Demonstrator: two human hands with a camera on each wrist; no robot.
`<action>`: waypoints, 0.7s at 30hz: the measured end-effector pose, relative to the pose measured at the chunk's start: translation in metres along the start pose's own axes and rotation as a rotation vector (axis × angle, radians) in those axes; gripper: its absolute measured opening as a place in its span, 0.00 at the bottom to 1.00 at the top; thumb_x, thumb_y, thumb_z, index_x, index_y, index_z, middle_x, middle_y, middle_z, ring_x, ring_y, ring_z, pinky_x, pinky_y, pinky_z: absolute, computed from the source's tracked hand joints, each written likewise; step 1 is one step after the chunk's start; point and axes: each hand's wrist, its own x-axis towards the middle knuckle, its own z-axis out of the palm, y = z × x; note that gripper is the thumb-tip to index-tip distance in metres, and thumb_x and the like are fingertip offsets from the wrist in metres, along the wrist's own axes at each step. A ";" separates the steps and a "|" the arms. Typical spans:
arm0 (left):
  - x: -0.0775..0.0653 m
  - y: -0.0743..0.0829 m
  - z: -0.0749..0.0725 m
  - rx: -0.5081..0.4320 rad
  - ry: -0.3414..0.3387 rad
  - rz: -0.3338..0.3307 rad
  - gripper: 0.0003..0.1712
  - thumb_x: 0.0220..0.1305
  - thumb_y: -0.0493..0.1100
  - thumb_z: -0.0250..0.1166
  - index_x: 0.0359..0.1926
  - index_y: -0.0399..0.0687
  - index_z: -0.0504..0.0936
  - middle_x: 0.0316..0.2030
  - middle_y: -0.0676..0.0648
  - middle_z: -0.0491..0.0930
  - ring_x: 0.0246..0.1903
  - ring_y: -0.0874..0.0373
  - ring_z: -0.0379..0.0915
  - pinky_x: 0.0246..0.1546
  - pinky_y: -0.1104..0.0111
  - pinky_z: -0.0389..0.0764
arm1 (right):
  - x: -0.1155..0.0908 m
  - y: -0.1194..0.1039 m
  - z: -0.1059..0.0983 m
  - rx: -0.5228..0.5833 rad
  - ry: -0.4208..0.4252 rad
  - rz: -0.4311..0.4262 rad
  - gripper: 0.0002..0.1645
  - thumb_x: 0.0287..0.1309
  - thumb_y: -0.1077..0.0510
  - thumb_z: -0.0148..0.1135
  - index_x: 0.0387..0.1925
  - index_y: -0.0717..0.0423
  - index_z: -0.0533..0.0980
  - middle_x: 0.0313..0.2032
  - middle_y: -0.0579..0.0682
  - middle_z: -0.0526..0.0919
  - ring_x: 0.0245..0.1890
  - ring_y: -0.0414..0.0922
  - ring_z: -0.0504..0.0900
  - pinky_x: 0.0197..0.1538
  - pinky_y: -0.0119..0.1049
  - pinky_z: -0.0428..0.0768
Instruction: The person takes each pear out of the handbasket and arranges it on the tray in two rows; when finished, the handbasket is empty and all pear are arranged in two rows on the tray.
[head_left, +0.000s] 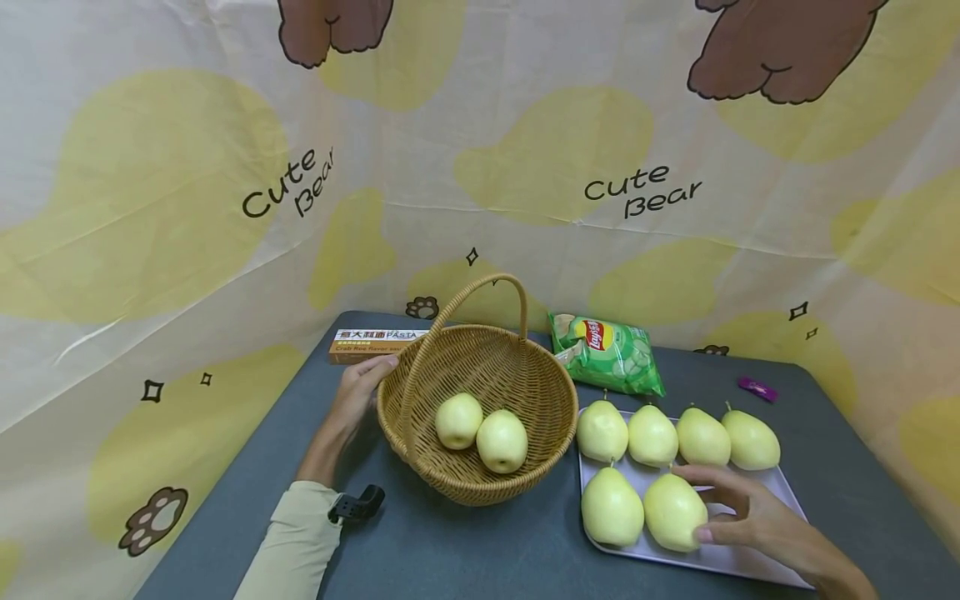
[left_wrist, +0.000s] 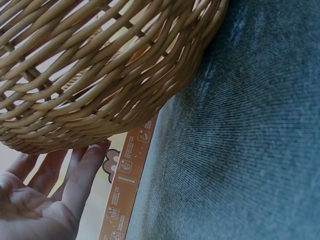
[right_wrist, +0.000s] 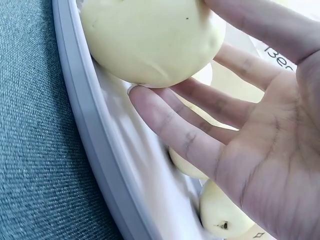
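Note:
A wicker basket [head_left: 480, 492] with an arched handle stands tilted toward me, and two pale yellow-green pears [head_left: 502, 442] lie inside. At its left side my left hand [head_left: 352, 400] touches the rim; the left wrist view shows its fingers extended against the woven wall [left_wrist: 100, 100]. My right hand [head_left: 750, 517] holds the front pear [head_left: 675, 512] on the tray, with thumb and fingers about its right side. In the right wrist view, fingertips [right_wrist: 145, 97] meet this pear [right_wrist: 150, 40]. Several more pears [head_left: 612, 507] sit in two rows on the light tray [head_left: 750, 567].
Behind the basket lies a pasta box [head_left: 367, 354], next to my left hand. A green chip bag [head_left: 611, 354] rests behind the tray, and a small purple packet [head_left: 757, 388] lies to the right. Printed cloth [head_left: 525, 150] walls the blue-grey table.

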 end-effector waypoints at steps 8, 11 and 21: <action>0.000 0.000 0.000 -0.006 -0.001 -0.004 0.29 0.79 0.50 0.61 0.67 0.30 0.79 0.42 0.58 0.88 0.37 0.66 0.86 0.37 0.69 0.90 | 0.000 0.000 -0.001 0.073 -0.071 0.018 0.38 0.68 0.69 0.63 0.77 0.62 0.65 0.71 0.32 0.74 0.60 0.37 0.79 0.54 0.35 0.85; 0.000 0.000 0.000 -0.006 -0.002 -0.004 0.29 0.79 0.50 0.61 0.67 0.30 0.79 0.41 0.58 0.88 0.37 0.66 0.86 0.37 0.69 0.90 | 0.000 -0.001 -0.001 0.063 -0.065 0.019 0.39 0.68 0.69 0.63 0.78 0.61 0.64 0.71 0.33 0.74 0.61 0.37 0.79 0.53 0.35 0.86; 0.000 0.000 0.000 0.000 -0.001 -0.006 0.29 0.79 0.50 0.61 0.67 0.31 0.79 0.44 0.56 0.88 0.38 0.66 0.86 0.38 0.69 0.90 | -0.001 -0.003 -0.001 0.044 -0.030 0.084 0.38 0.69 0.66 0.64 0.78 0.57 0.65 0.72 0.33 0.72 0.62 0.34 0.77 0.52 0.36 0.86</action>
